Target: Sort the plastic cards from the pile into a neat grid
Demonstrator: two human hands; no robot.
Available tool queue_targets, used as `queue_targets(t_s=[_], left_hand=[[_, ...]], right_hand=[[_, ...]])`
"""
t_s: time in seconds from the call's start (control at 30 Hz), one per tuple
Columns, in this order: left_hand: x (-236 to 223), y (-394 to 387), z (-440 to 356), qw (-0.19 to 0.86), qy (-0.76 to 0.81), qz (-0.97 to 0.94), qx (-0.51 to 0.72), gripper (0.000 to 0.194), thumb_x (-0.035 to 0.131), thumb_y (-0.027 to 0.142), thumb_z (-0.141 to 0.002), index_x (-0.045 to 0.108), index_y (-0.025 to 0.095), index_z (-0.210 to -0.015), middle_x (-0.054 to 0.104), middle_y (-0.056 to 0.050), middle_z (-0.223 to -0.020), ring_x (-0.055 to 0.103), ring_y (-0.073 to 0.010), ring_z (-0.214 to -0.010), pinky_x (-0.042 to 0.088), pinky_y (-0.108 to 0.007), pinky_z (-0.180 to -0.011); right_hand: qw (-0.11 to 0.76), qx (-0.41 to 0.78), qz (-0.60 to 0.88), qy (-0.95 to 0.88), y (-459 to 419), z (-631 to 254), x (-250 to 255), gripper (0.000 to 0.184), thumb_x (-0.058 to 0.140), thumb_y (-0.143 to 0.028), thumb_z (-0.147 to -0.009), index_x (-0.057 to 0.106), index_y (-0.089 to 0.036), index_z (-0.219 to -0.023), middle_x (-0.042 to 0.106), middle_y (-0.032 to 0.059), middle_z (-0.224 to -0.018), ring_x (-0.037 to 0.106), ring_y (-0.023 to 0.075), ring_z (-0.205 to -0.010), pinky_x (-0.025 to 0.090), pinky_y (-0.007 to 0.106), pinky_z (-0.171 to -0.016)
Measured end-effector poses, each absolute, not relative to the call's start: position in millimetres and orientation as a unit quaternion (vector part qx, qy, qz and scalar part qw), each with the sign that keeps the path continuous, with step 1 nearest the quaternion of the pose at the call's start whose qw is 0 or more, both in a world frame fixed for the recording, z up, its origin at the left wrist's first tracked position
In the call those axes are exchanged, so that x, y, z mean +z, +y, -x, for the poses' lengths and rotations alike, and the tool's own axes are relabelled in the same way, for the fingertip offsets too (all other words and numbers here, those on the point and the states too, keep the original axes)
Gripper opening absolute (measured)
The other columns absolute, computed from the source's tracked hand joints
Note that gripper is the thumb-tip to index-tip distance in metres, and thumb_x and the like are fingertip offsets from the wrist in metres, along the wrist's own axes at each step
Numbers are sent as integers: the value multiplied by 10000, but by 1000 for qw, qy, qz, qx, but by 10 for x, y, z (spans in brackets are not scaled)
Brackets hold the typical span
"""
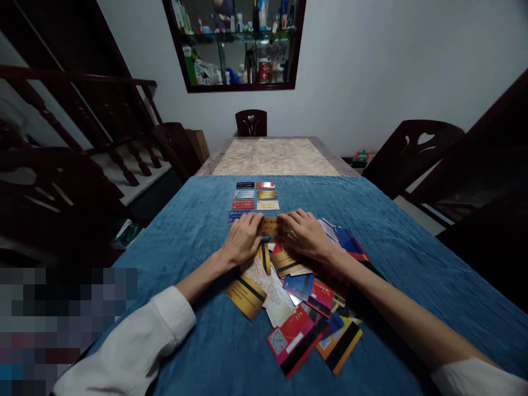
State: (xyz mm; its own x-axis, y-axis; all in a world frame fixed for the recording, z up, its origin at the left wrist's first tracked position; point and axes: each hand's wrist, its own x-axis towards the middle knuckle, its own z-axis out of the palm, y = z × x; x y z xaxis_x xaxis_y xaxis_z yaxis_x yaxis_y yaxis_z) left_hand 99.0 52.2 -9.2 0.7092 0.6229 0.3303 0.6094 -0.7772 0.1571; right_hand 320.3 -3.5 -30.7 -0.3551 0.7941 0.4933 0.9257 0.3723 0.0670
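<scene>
Here, we are pinching a gold printed card [271,226] by its ends between left hand [243,237] and right hand [307,235], midway between the table's [404,242] side edges. Two columns of cards [243,204] are lying toward the far edge; a loose card pile [295,330] is spreading toward the near edge.

Gold card [271,226], flat-faced, between both hands [242,237], above blue cloth [181,231].

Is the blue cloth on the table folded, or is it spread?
Spread: the blue cloth lies open over much of the table.
</scene>
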Motion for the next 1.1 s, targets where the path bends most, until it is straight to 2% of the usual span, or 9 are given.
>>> queue_targets(t_s=[0.2,0.37,0.57,0.8,1.1], left_hand=[[-86,662,-1031,-21,320,-928,191,501,607,161,-838,469,157,-1320,550,-155,-1331,539,-309,-1195,486,-463,-988],[-63,862,-1109,-33,311,-929,195,532,639,144,-811,478,158,-1317,533,-160,-1346,522,-309,-1220,474,-462,-1008],[20,1144,-1219,-29,312,-935,170,502,636,167,-815,505,155,-1300,545,-150,-1318,521,-304,-1197,463,-447,-1007],[60,1477,-1357,-4,335,-930,150,471,609,160,-830,533,189,-1294,538,-133,-1332,483,-304,-1209,453,-463,-1006],[73,1903,-1588,-26,367,-926,87,376,566,198,-844,595,156,-1217,561,-151,-1314,450,-329,-1217,454,-469,-940]], right_hand=[[185,-128,526,-820,86,-3296,-200,473,635,-305,-859,533,-168,-1301,632,133,-1137,500,276,-1020,404,361,-782],[212,-126,509,-825,319,-3415,-198,500,641,-300,-836,540,-198,-1315,571,139,-1187,483,280,-1028,443,386,-819],[212,-107,513,-825,649,-3555,-189,540,645,-275,-826,531,-176,-1345,562,147,-1231,476,289,-1052,464,420,-871],[199,-73,549,-808,976,-3611,-173,470,647,-254,-841,570,-173,-1297,557,147,-1250,473,287,-1087,463,420,-898],[193,-60,579,-790,1441,-3686,-298,394,624,-190,-838,619,-173,-1232,568,127,-1248,491,268,-1086,454,398,-917]])
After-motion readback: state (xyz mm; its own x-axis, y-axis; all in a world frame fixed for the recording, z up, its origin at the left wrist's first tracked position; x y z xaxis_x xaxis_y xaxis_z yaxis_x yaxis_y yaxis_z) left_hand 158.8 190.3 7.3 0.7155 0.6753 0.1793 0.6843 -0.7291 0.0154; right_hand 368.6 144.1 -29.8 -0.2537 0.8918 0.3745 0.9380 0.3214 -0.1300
